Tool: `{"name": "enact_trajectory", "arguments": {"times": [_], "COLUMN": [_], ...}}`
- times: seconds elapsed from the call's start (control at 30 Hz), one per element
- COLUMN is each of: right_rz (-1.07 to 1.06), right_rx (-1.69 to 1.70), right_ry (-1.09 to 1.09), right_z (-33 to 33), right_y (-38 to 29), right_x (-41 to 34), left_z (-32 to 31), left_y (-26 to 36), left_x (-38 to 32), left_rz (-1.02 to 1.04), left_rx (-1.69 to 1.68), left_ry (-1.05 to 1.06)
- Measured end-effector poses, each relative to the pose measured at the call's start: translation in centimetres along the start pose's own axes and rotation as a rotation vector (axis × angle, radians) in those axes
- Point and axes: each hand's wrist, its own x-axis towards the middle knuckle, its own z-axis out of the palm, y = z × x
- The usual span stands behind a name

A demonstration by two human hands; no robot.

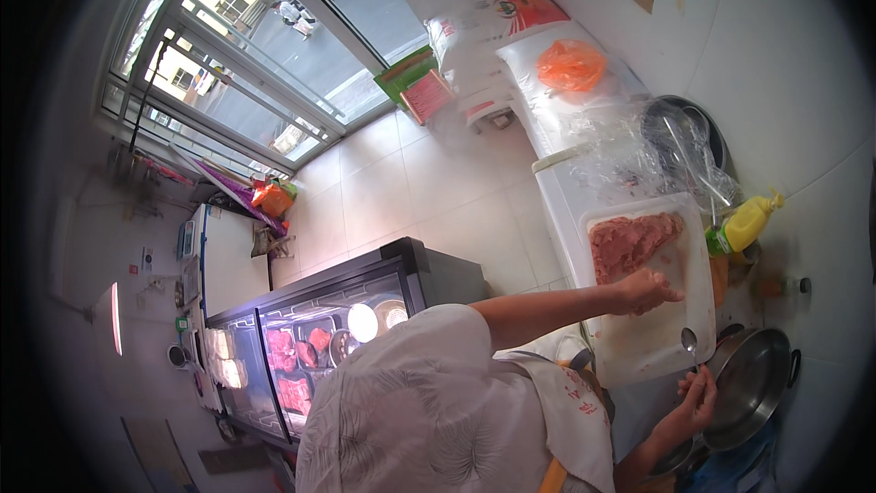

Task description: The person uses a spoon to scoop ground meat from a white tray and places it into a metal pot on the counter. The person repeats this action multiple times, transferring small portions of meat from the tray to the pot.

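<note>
My left hand (647,292) is curled into a fist over a white plastic tray (650,356). Whether anything is inside the fist cannot be seen. Just beyond the fist, a mound of raw minced meat (626,243) lies spread at the tray's far-left end. My right hand (698,394) pinches the handle of a metal spoon (689,340) between thumb and fingers. The spoon's bowl is above the tray's near right corner and looks bare. Beside my right hand stands a wide stainless steel pan (749,383), with no food visible in it.
A yellow pump bottle (749,222) stands behind the tray. Clear plastic film (616,150) and a dark round pan (691,130) lie to the left, near white sacks (547,109) topped by an orange plastic bag (571,65). A lit glass display case (308,342) holds meat.
</note>
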Motion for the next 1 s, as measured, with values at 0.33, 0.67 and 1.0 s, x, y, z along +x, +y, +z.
{"name": "enact_trajectory", "arguments": {"times": [0.33,0.67,1.0], "right_rz": [0.005,-0.005,0.100], "right_rx": [0.049,0.011,0.052], "right_ry": [-0.008,-0.004,-0.022], "right_z": [-1.3,-0.9,-0.5], "right_y": [0.5,0.3,-0.7], "right_x": [0.3,0.3,-1.3], "left_z": [1.7,1.7,-0.6], "left_y": [2.2,1.7,-3.7], "left_x": [-1.6,-1.7,3.0], "left_rz": [-0.028,-0.072,0.688], "left_rx": [0.056,0.099,0.668], "left_ry": [0.031,-0.139,0.139]}}
